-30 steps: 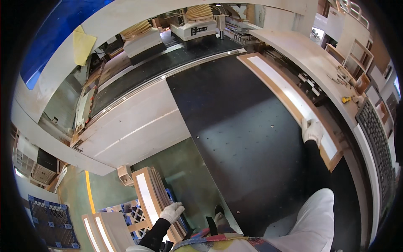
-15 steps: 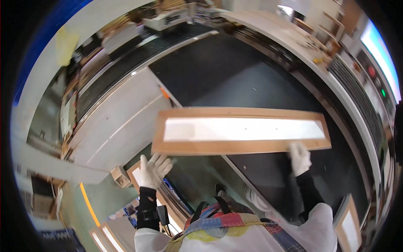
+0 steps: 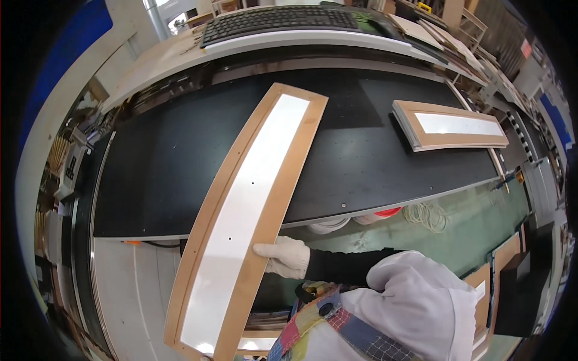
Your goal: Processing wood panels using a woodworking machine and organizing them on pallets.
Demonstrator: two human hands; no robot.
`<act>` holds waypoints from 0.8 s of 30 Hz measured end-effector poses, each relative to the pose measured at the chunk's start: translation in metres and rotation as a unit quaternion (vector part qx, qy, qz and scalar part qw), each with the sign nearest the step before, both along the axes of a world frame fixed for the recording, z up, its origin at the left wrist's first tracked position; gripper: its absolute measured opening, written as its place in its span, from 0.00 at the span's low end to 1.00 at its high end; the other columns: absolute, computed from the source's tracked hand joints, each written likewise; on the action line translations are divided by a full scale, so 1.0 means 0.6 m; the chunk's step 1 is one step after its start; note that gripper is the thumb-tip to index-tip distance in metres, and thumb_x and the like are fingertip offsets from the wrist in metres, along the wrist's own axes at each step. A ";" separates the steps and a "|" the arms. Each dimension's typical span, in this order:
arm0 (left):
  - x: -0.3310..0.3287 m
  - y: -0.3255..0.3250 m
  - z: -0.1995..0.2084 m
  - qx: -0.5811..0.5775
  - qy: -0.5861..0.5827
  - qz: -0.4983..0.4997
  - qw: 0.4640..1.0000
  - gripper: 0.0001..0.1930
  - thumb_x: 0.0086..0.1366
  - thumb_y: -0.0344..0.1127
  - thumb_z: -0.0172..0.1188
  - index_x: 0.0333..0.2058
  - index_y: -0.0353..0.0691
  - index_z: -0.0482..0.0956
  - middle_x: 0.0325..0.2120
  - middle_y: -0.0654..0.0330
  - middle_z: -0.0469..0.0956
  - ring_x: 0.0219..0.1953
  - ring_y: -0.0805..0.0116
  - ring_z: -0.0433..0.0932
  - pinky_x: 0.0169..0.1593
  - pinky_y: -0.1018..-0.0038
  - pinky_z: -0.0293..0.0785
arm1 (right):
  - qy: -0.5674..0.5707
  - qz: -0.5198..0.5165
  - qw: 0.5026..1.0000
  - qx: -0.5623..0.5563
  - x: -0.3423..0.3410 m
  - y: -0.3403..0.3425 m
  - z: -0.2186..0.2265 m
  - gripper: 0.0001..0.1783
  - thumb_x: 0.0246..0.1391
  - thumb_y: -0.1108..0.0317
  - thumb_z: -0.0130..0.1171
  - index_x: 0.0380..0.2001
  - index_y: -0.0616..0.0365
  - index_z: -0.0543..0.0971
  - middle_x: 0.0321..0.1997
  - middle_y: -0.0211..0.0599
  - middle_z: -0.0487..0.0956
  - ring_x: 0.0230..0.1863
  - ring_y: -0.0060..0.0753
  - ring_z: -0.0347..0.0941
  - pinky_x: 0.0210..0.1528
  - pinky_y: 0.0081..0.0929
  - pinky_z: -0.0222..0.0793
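A long flat panel [image 3: 289, 198] with a brown border and a glossy white strip down its middle slants across the view, held above the black table. Two small dark dots mark the white strip. My right hand [image 3: 288, 257], in a white glove, is closed on the panel's right long edge, thumb on the face and the other fingers partly behind. Of my left hand [image 3: 207, 358] only a gloved fingertip shows, over the panel's near end at the bottom of the picture; the rest is hidden or out of view.
On the black table [image 3: 373, 174], a stack of similar panels [image 3: 460, 127] lies at the right. Behind it a shelf carries a keyboard [image 3: 283, 24]. White buckets [image 3: 328, 227] and a coiled hose [image 3: 426, 215] are on the green floor past the table's near edge. More panels [image 3: 480, 289] stand at lower right.
My view has turned to the right, bringing the panel stack and keyboard in. The panel has swung from crosswise to steeply slanted. My left hand, earlier open beside its end, now touches that end.
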State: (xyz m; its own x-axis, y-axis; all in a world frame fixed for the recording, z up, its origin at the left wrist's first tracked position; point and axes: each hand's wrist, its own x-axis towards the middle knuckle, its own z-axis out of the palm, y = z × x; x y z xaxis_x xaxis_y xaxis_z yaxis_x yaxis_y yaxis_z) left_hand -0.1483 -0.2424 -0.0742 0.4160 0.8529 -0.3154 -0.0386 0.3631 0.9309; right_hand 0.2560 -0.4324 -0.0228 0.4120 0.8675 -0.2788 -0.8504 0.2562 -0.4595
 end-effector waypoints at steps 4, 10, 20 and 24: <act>0.136 -0.013 0.054 0.079 0.049 -0.046 0.995 0.16 0.64 0.42 0.57 0.40 0.32 0.75 0.32 0.53 0.76 0.30 0.63 0.75 0.29 0.67 0.72 | -0.066 -0.058 0.996 -0.002 0.029 -0.096 0.039 0.23 0.59 0.68 0.54 0.56 0.64 0.67 0.57 0.43 0.72 0.57 0.36 0.70 0.58 0.36 0.67; 0.456 -0.092 0.128 0.023 -0.164 -0.323 0.932 0.28 0.66 0.37 0.54 0.59 0.30 0.57 0.50 0.51 0.71 0.48 0.62 0.75 0.49 0.69 0.75 | -0.155 -0.294 0.939 -0.087 0.139 -0.310 0.110 0.21 0.57 0.70 0.56 0.52 0.67 0.70 0.52 0.44 0.75 0.53 0.39 0.73 0.55 0.40 0.70; 0.977 -0.520 0.182 0.127 -0.060 -0.577 0.805 0.20 0.66 0.38 0.53 0.51 0.28 0.71 0.44 0.57 0.76 0.45 0.74 0.72 0.49 0.77 0.67 | -0.200 -0.555 0.784 -0.196 0.373 -0.851 0.111 0.17 0.56 0.69 0.55 0.48 0.65 0.72 0.47 0.42 0.78 0.47 0.38 0.77 0.48 0.38 0.76; 1.120 -0.658 0.203 0.319 0.031 -0.631 0.707 0.26 0.65 0.46 0.53 0.56 0.35 0.67 0.46 0.52 0.76 0.48 0.64 0.75 0.53 0.71 0.68 | -0.216 -0.491 0.753 -0.380 0.465 -1.019 0.089 0.16 0.58 0.59 0.55 0.37 0.63 0.76 0.28 0.39 0.79 0.25 0.34 0.77 0.27 0.31 0.74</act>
